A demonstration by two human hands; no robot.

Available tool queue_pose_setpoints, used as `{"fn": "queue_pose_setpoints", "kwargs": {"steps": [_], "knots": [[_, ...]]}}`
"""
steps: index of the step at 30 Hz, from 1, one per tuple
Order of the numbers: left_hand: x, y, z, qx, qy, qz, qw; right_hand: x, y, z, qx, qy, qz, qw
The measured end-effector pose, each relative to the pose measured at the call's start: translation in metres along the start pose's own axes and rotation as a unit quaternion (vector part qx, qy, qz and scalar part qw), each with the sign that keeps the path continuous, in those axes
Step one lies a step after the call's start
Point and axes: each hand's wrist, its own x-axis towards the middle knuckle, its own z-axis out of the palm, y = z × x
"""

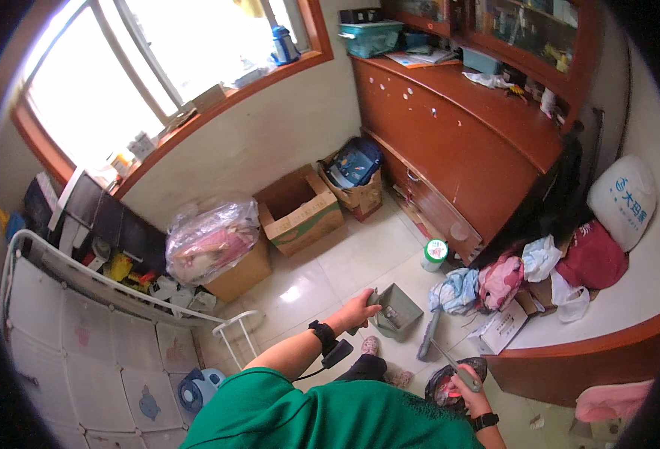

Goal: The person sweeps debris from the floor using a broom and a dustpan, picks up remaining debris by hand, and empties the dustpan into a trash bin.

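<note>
My left hand (358, 312) grips the handle of a grey-green dustpan (407, 308), held ahead of my feet. A little debris lies inside the pan. In my right hand (472, 397) is the grey handle of a broom (447, 359), whose bristled head (429, 338) rests on the tiles to the right of the dustpan. Just beside and partly behind this hand stands a bin (438, 383) lined with a black bag, with something red in it. My slippers (370, 345) show below the dustpan.
A canister with a green lid (435, 255) stands by the wooden cabinet (448, 140). Cardboard boxes (307, 224) line the window wall. Clothes and bags (456, 290) pile up on the right, by a wood-edged counter (594, 334). A white bed rail (122, 285) runs along the left.
</note>
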Motion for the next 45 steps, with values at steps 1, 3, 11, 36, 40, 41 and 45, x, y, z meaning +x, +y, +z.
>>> {"fn": "queue_pose_setpoints", "kwargs": {"steps": [1,3,11,36,40,41,45], "knots": [[0.000,-0.002,0.002,-0.001,0.005,0.004,1.000,-0.005,-0.004,0.004,0.018,0.003,0.000,1.000],[0.001,-0.008,0.005,-0.003,0.028,0.015,0.999,0.000,0.017,0.001,0.125,-0.058,-0.101,0.985],[0.003,-0.008,0.009,-0.021,0.052,0.046,0.997,-0.010,0.021,-0.001,0.209,-0.044,0.105,0.971],[0.030,-0.019,-0.092,0.078,-0.143,0.080,0.983,0.039,-0.048,0.123,0.365,0.100,0.082,0.922],[0.035,-0.009,-0.078,0.080,-0.164,0.107,0.977,0.032,-0.053,0.116,0.364,0.109,0.061,0.923],[0.033,-0.002,-0.073,0.097,-0.185,0.103,0.972,0.028,-0.053,0.113,0.368,0.111,0.057,0.921],[0.022,0.031,-0.058,0.162,-0.228,0.115,0.953,0.020,-0.055,0.109,0.385,0.081,0.045,0.918]]}}
